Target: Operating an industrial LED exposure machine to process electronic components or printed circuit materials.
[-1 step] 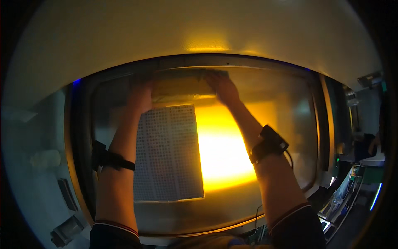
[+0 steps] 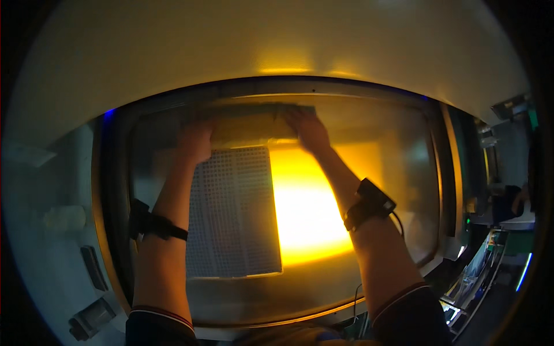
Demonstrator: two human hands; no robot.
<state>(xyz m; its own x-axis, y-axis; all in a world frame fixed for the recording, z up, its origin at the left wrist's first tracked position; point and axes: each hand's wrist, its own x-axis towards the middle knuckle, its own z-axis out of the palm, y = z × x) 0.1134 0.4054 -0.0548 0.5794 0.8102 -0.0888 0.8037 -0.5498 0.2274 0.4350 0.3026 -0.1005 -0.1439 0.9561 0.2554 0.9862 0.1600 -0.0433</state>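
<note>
Both arms are reaching deep into a lit chamber [image 2: 404, 173]. The left hand [image 2: 195, 141] and right hand [image 2: 309, 130] are lying flat, fingers spread, on a panel [image 2: 248, 124] at the back, above a perforated tray [image 2: 234, 213] glowing amber alongside.

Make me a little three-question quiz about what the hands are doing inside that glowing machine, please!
1. True or false: the left hand and the right hand both reach to the far end of the chamber, onto the flat panel there.
2. What lies flat between the two forearms? A) a perforated grid tray B) a round bowl C) a coil of rope
3. What colour is the glow beside the grid tray?

Key: 1 true; 2 A; 3 yellow-orange.
</note>
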